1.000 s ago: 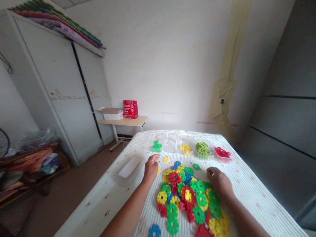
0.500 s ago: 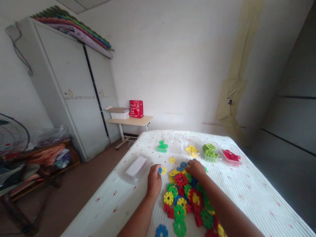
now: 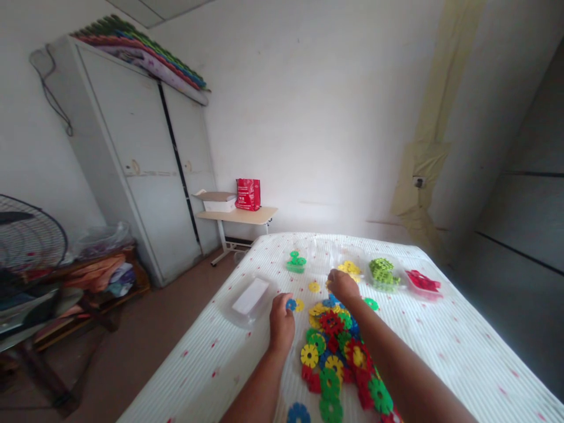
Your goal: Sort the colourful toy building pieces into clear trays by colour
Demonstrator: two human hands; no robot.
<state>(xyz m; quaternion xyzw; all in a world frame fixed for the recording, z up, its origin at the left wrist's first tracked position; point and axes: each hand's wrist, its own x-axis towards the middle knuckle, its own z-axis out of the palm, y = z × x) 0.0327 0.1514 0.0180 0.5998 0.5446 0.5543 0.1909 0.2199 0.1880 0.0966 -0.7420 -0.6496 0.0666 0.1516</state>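
Observation:
My left hand (image 3: 281, 323) is closed with a blue snowflake disc (image 3: 291, 304) between thumb and fingers. A yellow snowflake disc (image 3: 300, 305) sits against the blue one, apparently joined to it. Farther right, my right hand (image 3: 343, 284) pinches a yellow disc (image 3: 328, 284), of which only a sliver shows. Below both hands spreads a heap of red, yellow, green and blue snowflake discs (image 3: 331, 322), partly covered by my right forearm. A loose yellow disc (image 3: 314, 286) lies between the hands, and a green disc (image 3: 371, 304) lies beyond my right wrist.
Clear tubs along the table's back hold green discs (image 3: 296, 262), yellow pieces (image 3: 349, 268), light-green pieces (image 3: 382, 272) and red pieces (image 3: 423, 280). A transparent container with a white label (image 3: 251, 295) is at left. A patterned white cloth (image 3: 445, 346) covers the table.
My right hand has lifted from the heap and moved slightly left and away from me, with a yellow disc in its fingers. My left hand keeps its hold. The view has shifted a little.

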